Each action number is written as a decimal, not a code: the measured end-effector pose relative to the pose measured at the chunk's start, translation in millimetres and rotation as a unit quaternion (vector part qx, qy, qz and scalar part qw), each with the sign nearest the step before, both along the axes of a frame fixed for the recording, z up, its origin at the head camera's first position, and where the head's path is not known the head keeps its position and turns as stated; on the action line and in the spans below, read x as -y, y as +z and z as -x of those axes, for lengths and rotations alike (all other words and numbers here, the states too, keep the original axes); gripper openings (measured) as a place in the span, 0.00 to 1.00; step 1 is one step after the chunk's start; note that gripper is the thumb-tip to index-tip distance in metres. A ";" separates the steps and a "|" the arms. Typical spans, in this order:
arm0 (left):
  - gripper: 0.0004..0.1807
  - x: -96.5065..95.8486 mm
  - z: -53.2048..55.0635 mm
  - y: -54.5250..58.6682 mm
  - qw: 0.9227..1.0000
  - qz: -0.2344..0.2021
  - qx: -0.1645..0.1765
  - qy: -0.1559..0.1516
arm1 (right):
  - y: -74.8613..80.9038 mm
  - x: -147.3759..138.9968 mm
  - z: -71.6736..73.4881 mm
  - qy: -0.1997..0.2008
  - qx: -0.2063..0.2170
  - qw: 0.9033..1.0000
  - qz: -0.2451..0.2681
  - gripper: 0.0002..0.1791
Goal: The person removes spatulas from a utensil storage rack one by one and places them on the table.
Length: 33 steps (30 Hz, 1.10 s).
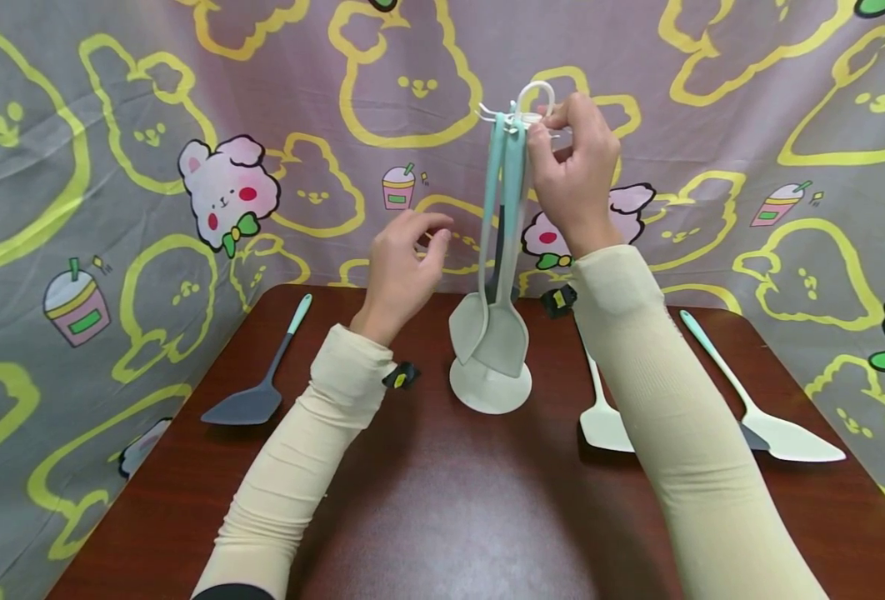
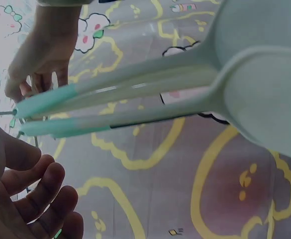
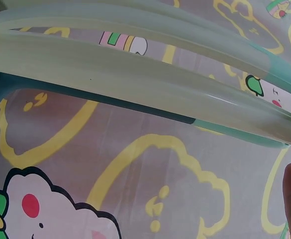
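Observation:
A white utensil stand with a round base and hooks on top stands on the table. Hanging from it are a pale ladle and a pale turner, both with mint handle ends, and a dark grey utensil mostly hidden behind them. At the stand's top, my right hand pinches the rack beside its white loop, next to the handle ends. My left hand is raised to the left of the hanging handles, fingers loosely bent and holding nothing. In the left wrist view, both pale utensils run past the left hand's fingertips.
On the brown table, a dark grey turner lies at the left. To the right lie a pale turner, partly covered by the right sleeve, and another pale turner over a dark grey one. A patterned curtain hangs behind.

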<state>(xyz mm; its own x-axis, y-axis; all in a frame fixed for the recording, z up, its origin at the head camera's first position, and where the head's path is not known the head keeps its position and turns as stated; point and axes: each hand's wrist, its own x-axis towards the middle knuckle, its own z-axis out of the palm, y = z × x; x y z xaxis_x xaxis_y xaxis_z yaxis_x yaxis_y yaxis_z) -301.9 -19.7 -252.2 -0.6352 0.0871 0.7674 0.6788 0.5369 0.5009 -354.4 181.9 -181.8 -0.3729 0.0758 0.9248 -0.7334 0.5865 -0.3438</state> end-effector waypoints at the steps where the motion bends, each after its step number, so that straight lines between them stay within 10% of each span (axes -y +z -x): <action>1: 0.10 -1.6 -0.5 0.4 1.000 -0.002 -0.001 -0.004 | 0.0 0.0 0.1 0.000 0.000 1.000 0.000 0.14; 33: 0.14 -36.0 5.6 -4.2 0.997 -0.020 0.070 -0.024 | 0.4 -0.7 -1.1 -0.002 0.001 1.000 -0.005 0.16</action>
